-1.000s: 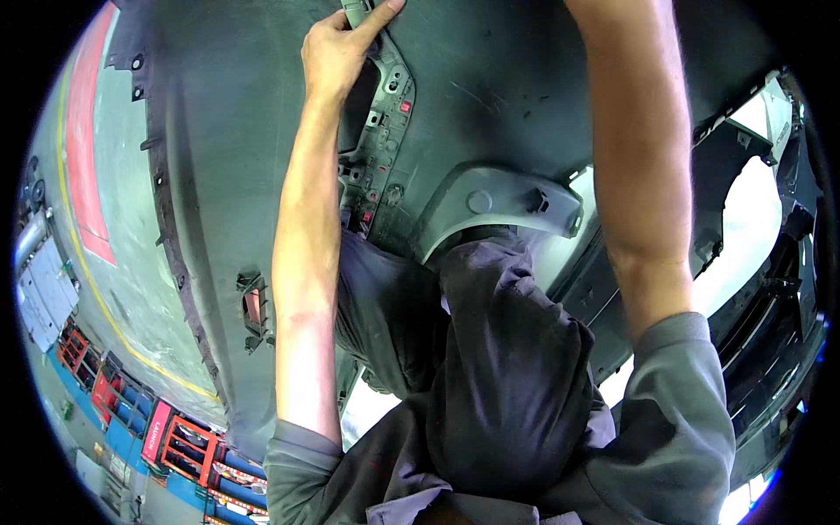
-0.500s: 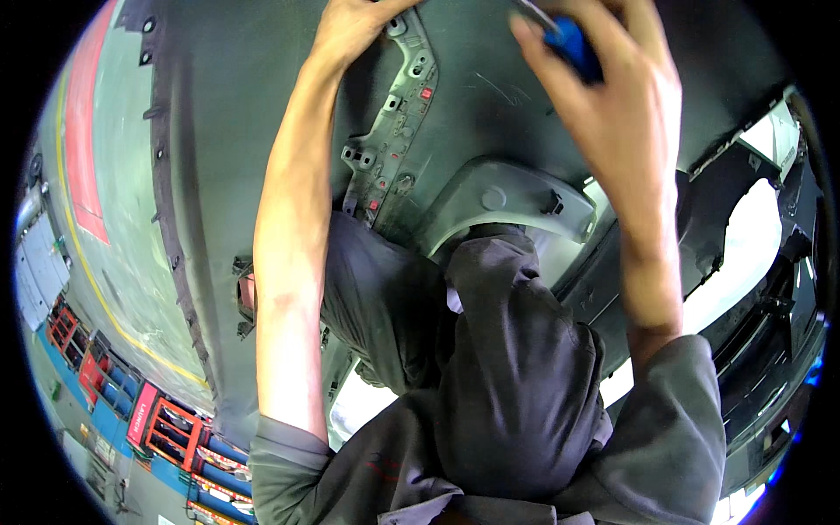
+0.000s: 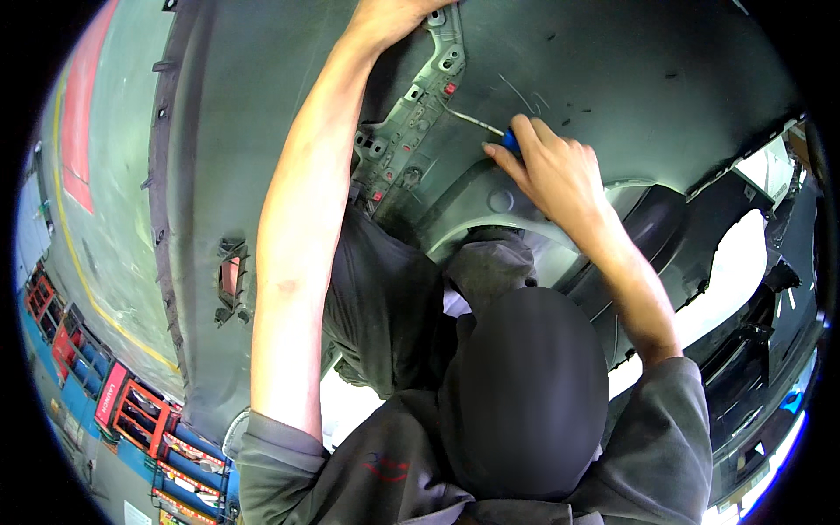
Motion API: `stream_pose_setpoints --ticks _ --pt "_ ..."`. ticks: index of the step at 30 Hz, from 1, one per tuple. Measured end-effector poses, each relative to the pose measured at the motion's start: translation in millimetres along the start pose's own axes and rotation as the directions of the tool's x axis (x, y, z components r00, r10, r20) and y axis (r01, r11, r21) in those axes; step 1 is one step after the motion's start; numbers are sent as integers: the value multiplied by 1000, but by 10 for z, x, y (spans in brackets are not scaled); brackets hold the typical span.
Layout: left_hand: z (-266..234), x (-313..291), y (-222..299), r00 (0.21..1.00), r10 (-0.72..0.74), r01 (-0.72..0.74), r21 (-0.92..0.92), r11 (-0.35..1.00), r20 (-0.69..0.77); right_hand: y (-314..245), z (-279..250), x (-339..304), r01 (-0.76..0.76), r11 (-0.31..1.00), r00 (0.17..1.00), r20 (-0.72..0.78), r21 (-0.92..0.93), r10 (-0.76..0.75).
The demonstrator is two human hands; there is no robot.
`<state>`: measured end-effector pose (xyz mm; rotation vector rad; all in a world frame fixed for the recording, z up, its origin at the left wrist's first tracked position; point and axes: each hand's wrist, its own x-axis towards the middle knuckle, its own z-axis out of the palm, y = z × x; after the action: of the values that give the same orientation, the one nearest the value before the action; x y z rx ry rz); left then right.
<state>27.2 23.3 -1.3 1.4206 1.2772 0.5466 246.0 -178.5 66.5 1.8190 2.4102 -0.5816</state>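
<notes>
A screwdriver [image 3: 477,122] with a blue handle and a thin metal shaft is in my right hand [image 3: 560,166], its fingers closed round the handle. The shaft points left, and its tip meets the edge of a long grey bracket [image 3: 409,114] just below a red clip [image 3: 450,88]. That bracket lies along the inside of a large dark grey moulded panel [image 3: 560,79], which looks like a bumper cover. At the bracket's upper end is my left hand [image 3: 398,19]; the picture's top edge cuts off most of its fingers, so their grip is hidden.
My dark-trousered legs [image 3: 385,297] are over the panel. A curved grey part [image 3: 499,201] lies beyond my knee. Clips line the panel's left edge [image 3: 162,175]. Red and blue racks [image 3: 140,416] stand at lower left. Black glossy parts [image 3: 752,324] are at the right.
My right hand has come down and left, bringing the screwdriver's tip to the bracket. The view has shifted slightly; my left hand stays at the bracket's upper end.
</notes>
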Motion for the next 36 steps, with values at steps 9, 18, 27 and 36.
stream_pose_setpoints --ticks 9,18,27,36 --pt "-15 -86 44 998 -6 13 96 995 -66 241 66 382 272 940 961 11 -204 -276" --pt "-52 -75 -7 998 10 -4 95 995 -66 307 121 459 270 941 963 43 -203 -267" --pt "-42 -79 7 998 23 -15 120 993 -67 263 48 469 264 944 964 88 -197 -251" --pt "7 -50 -11 998 40 -33 114 993 -58 330 63 451 212 969 974 110 -124 -199"
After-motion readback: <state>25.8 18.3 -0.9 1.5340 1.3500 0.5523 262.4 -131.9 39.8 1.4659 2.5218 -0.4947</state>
